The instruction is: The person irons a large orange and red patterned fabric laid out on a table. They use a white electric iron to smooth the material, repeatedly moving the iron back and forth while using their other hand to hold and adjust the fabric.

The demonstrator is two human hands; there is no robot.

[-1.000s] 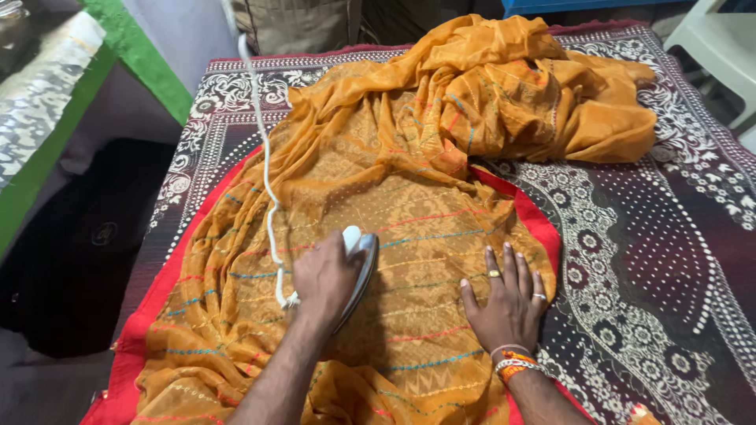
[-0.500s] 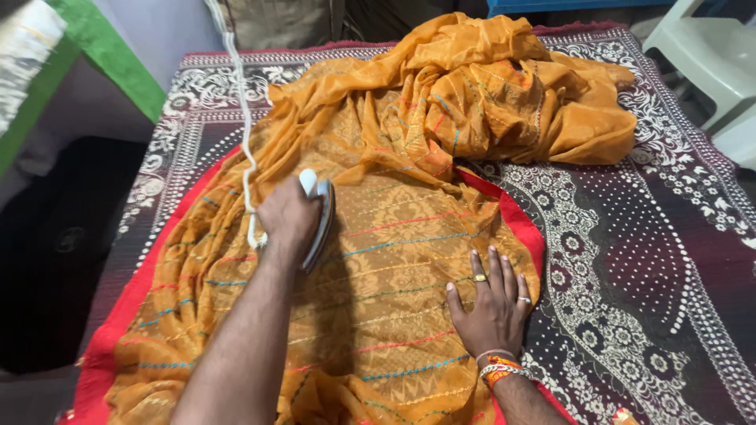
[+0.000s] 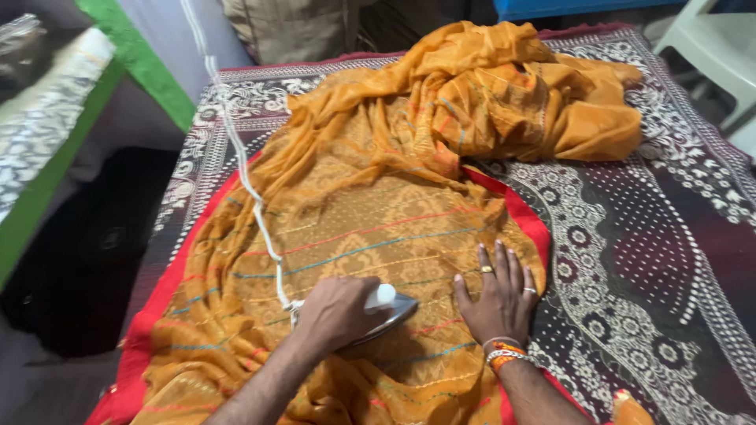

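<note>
Iron, electric, metal soleplate with white handle (image 3: 383,308): now low on the spread cloth, near the person's body; half a second ago it sat higher up and further left, close to the bunched folds. Left hand (image 3: 335,313): closed over the iron's handle, gripping it; forearm enters from the bottom edge. White braided power cord (image 3: 244,177): runs from the iron's rear up across the cloth and out at the top edge, its line steeper than before.

Orange patterned fabric with thin red and teal stripes (image 3: 370,220): spread flat at centre, heaped in loose folds at the far end (image 3: 512,94); placement unchanged. Right hand (image 3: 498,295): flat, fingers spread wide, pressing the cloth just beside the iron's tip; rings on two fingers, orange and white bangles at the wrist. It lies in much the same spot as earlier, though the iron has now come close to it.

Red underlay cloth (image 3: 524,216): seen only as a border around the orange fabric. Dark maroon printed cover with white floral and dotted motifs (image 3: 646,252): lies beneath all.

Hidden or unclear: most of the iron's body is covered by the left hand; soleplate partly visible. Cord end cut off by the frame. Green-edged panel (image 3: 138,59) at upper left and pale plastic chair (image 3: 713,47) at upper right are both cropped. No readable packaging in view.
</note>
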